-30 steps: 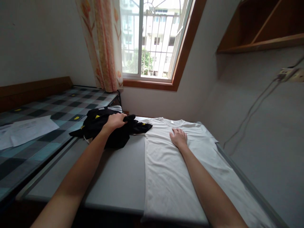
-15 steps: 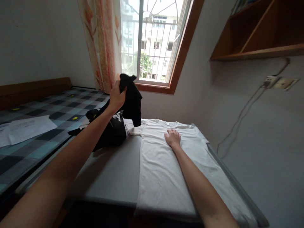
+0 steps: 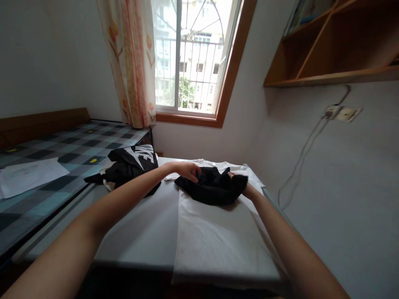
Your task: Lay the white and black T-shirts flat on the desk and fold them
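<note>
A black garment [image 3: 215, 193] lies bunched across the upper part of a white T-shirt [image 3: 215, 236] spread on the table. My left hand [image 3: 188, 170] is at the garment's left end, with fingers and thumb curled on the dark cloth. On the other side, my right hand [image 3: 247, 190] grips the garment's right end, and its fingers are partly hidden by the fabric. Left of the T-shirt sits a black bag [image 3: 137, 164] with white NIKE lettering, partly behind my left forearm.
The pale table [image 3: 146, 236] borders a bed with a checked cover [image 3: 75, 141], where white papers [image 3: 34, 174] lie. A barred window [image 3: 193, 74] and curtain [image 3: 134, 62] are ahead. A wooden shelf [image 3: 318, 79] and a socket with a cable [image 3: 333, 112] are on the right wall.
My left hand has brought the black garment right and down from above the bag onto the T-shirt. My right hand has left the T-shirt and taken the garment's right end.
</note>
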Demonstrator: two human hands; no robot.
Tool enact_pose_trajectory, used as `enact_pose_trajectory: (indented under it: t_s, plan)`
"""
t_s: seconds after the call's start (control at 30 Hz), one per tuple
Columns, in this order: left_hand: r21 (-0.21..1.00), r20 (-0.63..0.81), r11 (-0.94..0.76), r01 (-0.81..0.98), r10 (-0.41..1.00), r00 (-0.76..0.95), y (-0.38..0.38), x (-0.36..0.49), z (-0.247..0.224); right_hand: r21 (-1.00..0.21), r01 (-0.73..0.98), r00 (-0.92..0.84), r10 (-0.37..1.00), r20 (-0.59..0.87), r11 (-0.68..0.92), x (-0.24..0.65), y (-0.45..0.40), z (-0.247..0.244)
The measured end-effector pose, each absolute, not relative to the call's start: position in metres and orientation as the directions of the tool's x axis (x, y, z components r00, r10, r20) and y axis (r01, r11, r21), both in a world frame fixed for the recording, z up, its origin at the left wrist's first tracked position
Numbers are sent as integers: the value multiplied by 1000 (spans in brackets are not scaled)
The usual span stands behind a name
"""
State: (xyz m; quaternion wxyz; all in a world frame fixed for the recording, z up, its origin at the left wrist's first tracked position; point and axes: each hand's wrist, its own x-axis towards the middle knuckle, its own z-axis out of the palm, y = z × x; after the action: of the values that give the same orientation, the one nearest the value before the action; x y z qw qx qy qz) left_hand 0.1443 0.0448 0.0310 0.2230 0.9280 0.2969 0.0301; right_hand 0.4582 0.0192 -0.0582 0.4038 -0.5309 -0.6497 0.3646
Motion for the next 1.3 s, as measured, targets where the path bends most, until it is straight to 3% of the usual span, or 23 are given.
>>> enact_pose_trajectory:
  t_s: [0.07, 0.13, 0.27, 0.37, 0.47, 0.6, 0.7, 0.8, 0.9, 0.97, 1.03, 1.13, 1.2, 1.3]
  plan:
    - [306, -124, -751, 585, 578, 807, 32, 143, 7, -895, 432, -75, 993, 87, 111, 474, 12, -54]
    - [202, -78, -755, 624, 623, 779, 22, 142, -10, -874, 481, -60, 997, 44, 68, 488, 9, -49]
    - [133, -42, -741, 658, 659, 751, 13, 142, -24, -829, 555, -43, 998, 52, 67, 505, 10, -32]
    - [144, 48, -732, 666, 677, 734, 13, 135, -15, -835, 544, 16, 993, 115, 87, 511, 10, -15]
    - [154, 274, -733, 663, 676, 684, 17, 118, 1, -856, 500, 164, 956, 243, 132, 520, 8, 4]
    - [235, 559, -673, 701, 684, 469, 22, 90, 21, -854, 462, 470, 751, 465, 239, 543, 9, 26]
    - [361, 631, -642, 676, 703, 330, 21, 74, 29, -829, 489, 552, 640, 534, 271, 561, 9, 33]
    - [418, 491, -657, 627, 745, 453, 12, 67, 27, -781, 597, 395, 780, 486, 184, 579, 9, 29]
    - [524, 64, -621, 584, 712, 699, 2, 68, 14, -619, 785, 49, 994, 102, 25, 590, 8, 15]
    - [582, -127, -541, 607, 676, 726, -2, 71, 3, -454, 891, -61, 988, -145, -12, 590, 6, 5]
    - [562, -101, -528, 637, 720, 687, -1, 75, -9, -343, 939, -56, 987, -148, 2, 581, 4, -4]
    - [393, 136, -622, 677, 768, 626, 7, 81, -23, -327, 941, -90, 996, 2, 86, 555, 1, -13]
    - [274, 216, -621, 734, 784, 583, 14, 84, -30, -394, 908, -184, 981, -65, 144, 534, -2, -19]
    - [216, 176, -512, 832, 858, 483, 25, 87, -42, -402, 899, -264, 946, -186, 172, 508, -4, -29]
